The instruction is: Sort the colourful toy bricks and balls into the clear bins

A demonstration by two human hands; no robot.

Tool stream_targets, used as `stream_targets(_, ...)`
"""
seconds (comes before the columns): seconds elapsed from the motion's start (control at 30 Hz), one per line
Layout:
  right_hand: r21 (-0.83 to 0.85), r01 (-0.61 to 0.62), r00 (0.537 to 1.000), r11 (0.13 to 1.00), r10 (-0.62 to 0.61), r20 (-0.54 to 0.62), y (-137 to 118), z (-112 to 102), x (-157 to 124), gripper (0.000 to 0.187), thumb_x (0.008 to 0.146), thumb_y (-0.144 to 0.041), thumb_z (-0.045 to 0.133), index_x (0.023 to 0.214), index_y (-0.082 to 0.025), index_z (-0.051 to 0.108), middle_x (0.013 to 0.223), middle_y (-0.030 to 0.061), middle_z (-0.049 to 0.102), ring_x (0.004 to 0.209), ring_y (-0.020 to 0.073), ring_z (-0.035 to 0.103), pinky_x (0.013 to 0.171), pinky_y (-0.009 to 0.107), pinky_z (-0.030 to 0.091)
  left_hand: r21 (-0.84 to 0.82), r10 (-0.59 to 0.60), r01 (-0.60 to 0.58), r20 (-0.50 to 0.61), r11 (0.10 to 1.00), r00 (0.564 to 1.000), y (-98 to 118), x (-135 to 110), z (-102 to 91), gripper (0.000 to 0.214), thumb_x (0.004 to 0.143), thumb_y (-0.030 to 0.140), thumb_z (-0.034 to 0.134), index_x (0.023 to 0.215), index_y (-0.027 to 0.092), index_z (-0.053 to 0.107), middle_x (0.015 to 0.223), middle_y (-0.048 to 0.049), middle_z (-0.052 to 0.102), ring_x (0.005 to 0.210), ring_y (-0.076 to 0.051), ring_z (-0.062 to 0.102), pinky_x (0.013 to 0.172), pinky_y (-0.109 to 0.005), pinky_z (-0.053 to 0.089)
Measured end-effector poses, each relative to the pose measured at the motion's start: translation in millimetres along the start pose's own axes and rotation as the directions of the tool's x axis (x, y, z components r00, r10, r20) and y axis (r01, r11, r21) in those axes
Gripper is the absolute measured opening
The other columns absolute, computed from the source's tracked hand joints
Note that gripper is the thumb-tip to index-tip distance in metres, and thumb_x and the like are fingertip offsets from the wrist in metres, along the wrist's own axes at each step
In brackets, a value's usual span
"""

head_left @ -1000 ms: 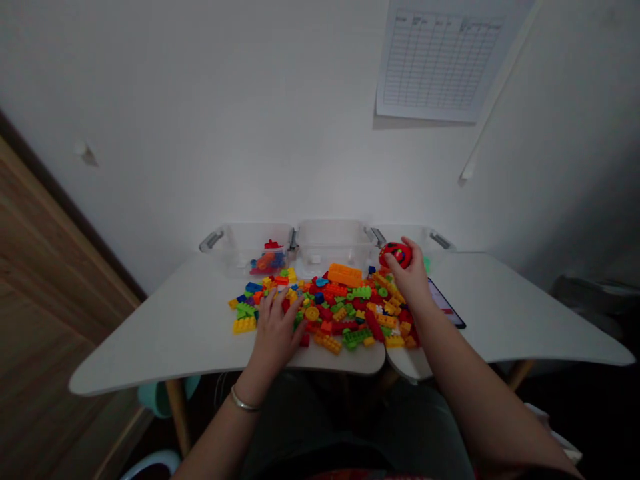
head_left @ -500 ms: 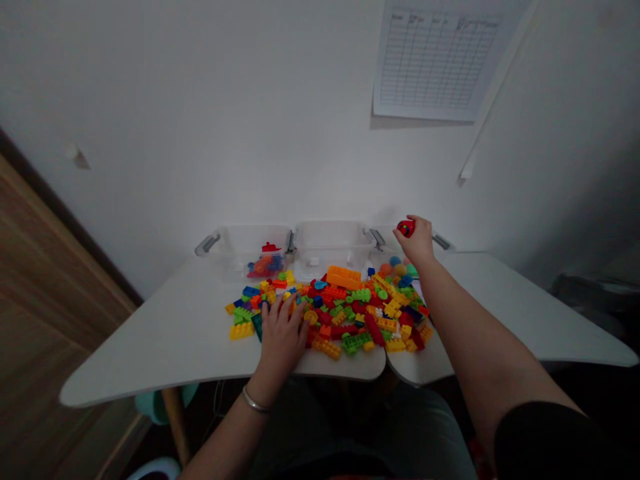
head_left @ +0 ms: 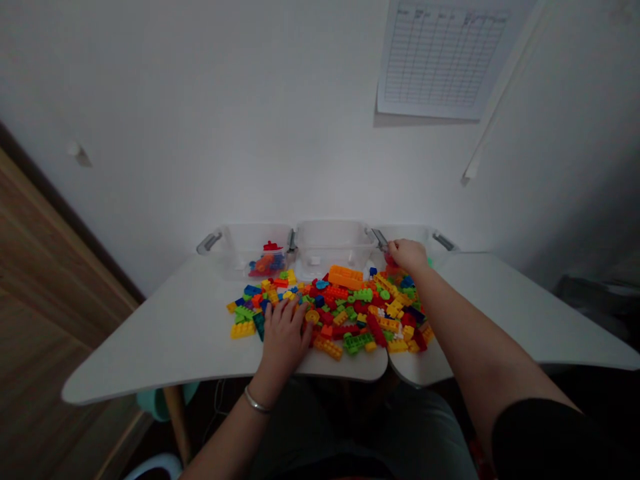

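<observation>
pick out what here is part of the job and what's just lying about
Part of the job:
- left hand
- right hand
- pile of coloured plastic building bricks
- clear plastic bins

Just lying about:
- ruled paper chart on the wall
- white table

The room looks dim, with soft light brightest mid-wall (head_left: 320,147), murky dark corners, and wide-lens distortion bending the worktop (head_left: 165,353) edges.

Thin silver bangle (head_left: 257,401) on the left wrist (head_left: 264,388), black sleeve (head_left: 540,440) on the right arm (head_left: 480,340), grey trousers (head_left: 380,433)
</observation>
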State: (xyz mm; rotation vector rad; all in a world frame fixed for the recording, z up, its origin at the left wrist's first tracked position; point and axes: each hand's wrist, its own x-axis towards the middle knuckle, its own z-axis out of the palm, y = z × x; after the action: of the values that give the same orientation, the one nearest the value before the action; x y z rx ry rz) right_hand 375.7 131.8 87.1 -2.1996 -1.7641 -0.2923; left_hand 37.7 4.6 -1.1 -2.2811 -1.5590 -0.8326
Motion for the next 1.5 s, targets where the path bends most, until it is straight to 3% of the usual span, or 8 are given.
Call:
stream_targets(0.17,0.015,0.038,0.998,0.999,-0.038,-0.041,4,4,-2,0.044,0.094,-0.035,0.034,0.108,-0.015,0.070,0.107,0.0157,0.071,0.101,0.0278,0.065,0.089,0.038,0.044,-0.023,0.000,0.001,0.008,1.000,1.000,1,0,-1.6,0.035,0.087,0.031,0.053,0.118,0.019,0.064,0.121,-0.0111,0.065,0.117,-0.032,0.054,0.108,-0.060,0.028)
stream_targets(0.3,0.261,0.135,0.979,0.956,-0.089,-0.181,13,6,0,0.038,0.090,-0.031,0.042,0.115,-0.015,0.065,0.116,0.0131,0.069,0.107,0.0258,0.061,0.095,0.039,0.043,-0.035,-0.002,0.002,0.013,0.999,1.000,1,0,-1.6,0.035,0.087,0.030,0.052,0.119,0.020,0.063,0.120,-0.0107,0.066,0.116,-0.031,0.054,0.108,-0.060,0.028)
stream_targets(0.57,0.695,0.239,0.818,0.678,0.244,-0.521,6,3,-34,0.035,0.086,-0.033,0.041,0.108,-0.016,0.062,0.103,0.0113,0.070,0.097,0.0229,0.062,0.092,0.042,0.046,-0.053,-0.004,0.005,0.016,0.999,1.000,1,1,-2.4,0.036,0.086,0.031,0.052,0.119,0.021,0.063,0.119,-0.0104,0.066,0.113,-0.030,0.057,0.108,-0.059,0.028)
stream_targets(0.67,0.743,0.249,0.869,0.622,0.196,-0.455,-9,2,-54,0.032,0.085,-0.034,0.043,0.105,-0.017,0.063,0.103,0.0105,0.069,0.096,0.0226,0.063,0.090,0.042,0.047,-0.056,-0.003,0.004,0.016,0.998,1.000,2,1,-3.7,0.035,0.086,0.031,0.051,0.118,0.021,0.063,0.118,-0.0102,0.067,0.112,-0.029,0.057,0.109,-0.058,0.028)
stream_targets(0.77,0.693,0.277,0.928,0.666,0.003,-0.373,-26,1,-72,0.032,0.084,-0.034,0.047,0.105,-0.017,0.064,0.104,0.0110,0.069,0.098,0.0242,0.062,0.092,0.043,0.047,-0.062,-0.006,0.007,0.031,0.998,1.000,2,2,-4.5,0.036,0.087,0.030,0.050,0.119,0.020,0.062,0.118,-0.0103,0.067,0.111,-0.029,0.057,0.109,-0.058,0.028)
stream_targets(0.97,0.433,0.363,0.932,0.825,-0.319,-0.173,-58,9,-105,0.046,0.081,-0.031,0.056,0.124,-0.014,0.057,0.124,0.0140,0.061,0.117,0.0277,0.053,0.104,0.043,0.039,-0.066,-0.008,0.011,0.048,0.998,0.999,2,2,-3.5,0.036,0.087,0.032,0.049,0.119,0.020,0.061,0.118,-0.0108,0.066,0.110,-0.029,0.058,0.108,-0.057,0.029)
stream_targets(1.1,0.342,0.295,0.955,0.892,-0.291,-0.066,-72,19,-121,0.047,0.083,-0.033,0.056,0.127,-0.016,0.054,0.129,0.0133,0.058,0.122,0.0285,0.050,0.107,0.043,0.037,-0.067,-0.007,0.009,0.040,0.998,0.999,2,2,-3.4,0.035,0.087,0.031,0.049,0.118,0.020,0.062,0.117,-0.0109,0.067,0.108,-0.028,0.058,0.108,-0.056,0.029)
stream_targets(1.5,0.200,0.208,0.977,0.957,-0.197,-0.077,-74,19,-118,0.032,0.087,-0.027,0.050,0.115,-0.021,0.064,0.138,0.0110,0.053,0.117,0.0285,0.056,0.100,0.042,0.044,-0.077,-0.003,0.005,0.030,0.997,1.000,1,1,-3.5,0.035,0.086,0.029,0.049,0.117,0.019,0.062,0.115,-0.0103,0.067,0.107,-0.027,0.059,0.108,-0.055,0.029)
